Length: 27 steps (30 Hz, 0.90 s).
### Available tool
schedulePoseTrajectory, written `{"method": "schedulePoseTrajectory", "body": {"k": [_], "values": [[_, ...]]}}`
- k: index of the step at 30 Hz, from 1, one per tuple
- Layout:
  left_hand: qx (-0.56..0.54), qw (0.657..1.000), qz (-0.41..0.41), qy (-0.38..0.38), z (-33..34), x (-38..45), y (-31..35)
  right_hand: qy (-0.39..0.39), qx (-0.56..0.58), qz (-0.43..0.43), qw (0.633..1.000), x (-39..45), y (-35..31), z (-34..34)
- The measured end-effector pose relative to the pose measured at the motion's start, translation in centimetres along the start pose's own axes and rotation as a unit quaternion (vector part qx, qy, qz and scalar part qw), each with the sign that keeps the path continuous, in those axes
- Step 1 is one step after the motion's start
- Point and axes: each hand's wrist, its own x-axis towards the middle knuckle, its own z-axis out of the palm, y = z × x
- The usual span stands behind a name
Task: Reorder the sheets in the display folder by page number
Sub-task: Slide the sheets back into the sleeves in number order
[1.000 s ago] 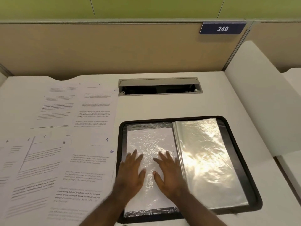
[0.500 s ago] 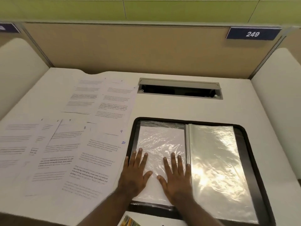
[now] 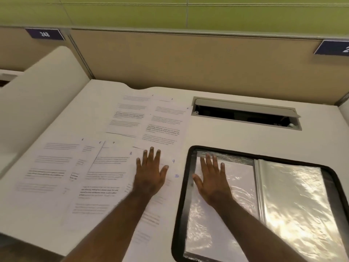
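You are laying your left hand (image 3: 151,173), fingers spread flat and gripping nothing, on the white printed sheets with handwritten page numbers (image 3: 105,167) fanned over the white desk (image 3: 217,137), while your right hand (image 3: 212,178), also spread flat, is pressing the left page of the open black display folder with clear plastic sleeves (image 3: 264,201) just beside them. You are likely picking the next sheet, so be reading the corner numbers first, sliding one sheet only, and keeping that sleeve pinned flat.
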Motion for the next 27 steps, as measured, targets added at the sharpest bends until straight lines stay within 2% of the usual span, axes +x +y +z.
{"method": "schedulePoseTrajectory", "body": {"k": [5, 7, 13, 18, 20, 23, 27], "values": [[-0.053, 0.995, -0.082, 0.015, -3.6, 6.5, -8.3, -0.013, 0.018, -0.049, 0.999, 7.4, -7.1, -1.0], [-0.036, 0.993, -0.112, 0.032, -4.3, 8.5, -11.5, -0.027, 0.019, -0.066, 0.997, 9.9, -9.8, -0.8], [-0.05, 0.978, -0.2, 0.004, -4.9, 13.9, -18.9, -0.096, 0.026, -0.102, 0.99, 16.2, -17.3, 1.2], [-0.095, 0.966, -0.239, 0.004, -4.2, 17.0, -22.2, -0.137, 0.02, -0.125, 0.982, 20.2, -21.5, 3.4], [-0.097, 0.963, -0.25, 0.028, -3.9, 17.7, -22.9, -0.145, 0.017, -0.128, 0.981, 21.4, -22.6, 4.2], [-0.069, 0.961, -0.26, 0.069, -3.9, 18.1, -23.3, -0.151, 0.004, -0.124, 0.981, 22.5, -23.4, 5.2], [-0.03, 0.964, -0.252, 0.078, -4.3, 18.9, -23.9, -0.153, -0.012, -0.114, 0.982, 22.9, -24.0, 6.0]]}}
